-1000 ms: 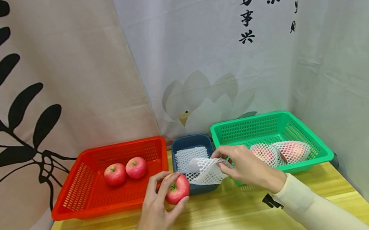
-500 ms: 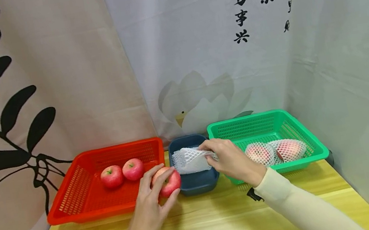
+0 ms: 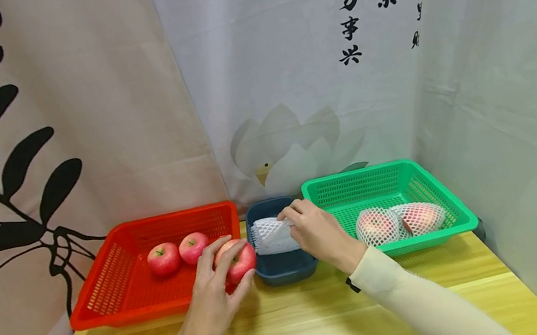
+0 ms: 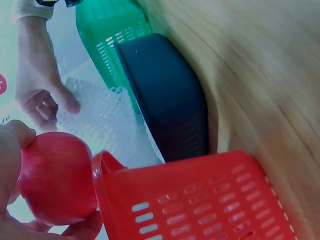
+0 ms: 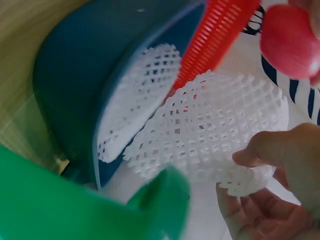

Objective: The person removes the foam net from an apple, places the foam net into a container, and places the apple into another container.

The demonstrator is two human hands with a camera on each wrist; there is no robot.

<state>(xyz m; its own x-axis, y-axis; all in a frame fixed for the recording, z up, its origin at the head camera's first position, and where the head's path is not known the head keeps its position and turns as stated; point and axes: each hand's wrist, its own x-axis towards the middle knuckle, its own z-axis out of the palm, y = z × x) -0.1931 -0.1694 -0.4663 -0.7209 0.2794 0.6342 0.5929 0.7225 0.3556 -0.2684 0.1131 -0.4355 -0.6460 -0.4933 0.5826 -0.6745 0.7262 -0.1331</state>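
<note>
My left hand (image 3: 210,296) grips a red apple (image 3: 242,262) at the right front corner of the red basket (image 3: 124,295), fingers over its top and thumb below. Over the small dark blue bin (image 3: 286,274), my right hand (image 3: 319,236) pinches the edge of a white foam net sleeve (image 5: 200,130) between thumb and fingers. The sleeve hangs flattened beyond the bin's rim in the right wrist view. Inside the bin lie more white foam nets (image 5: 132,110). In the head view the right hand partly hides the held sleeve.
Two bare apples, a left one (image 3: 163,259) and a right one (image 3: 193,247), sit in the red basket. The green basket (image 3: 355,178) at right holds two apples in foam nets, a nearer one (image 3: 377,226) and another (image 3: 423,217). A curtain (image 3: 133,125) hangs behind the wooden table (image 3: 295,329).
My right hand has moved left with the foam net sleeve, from the green basket's side to over the blue bin. The left hand has drifted left with the apple, toward the red basket.
</note>
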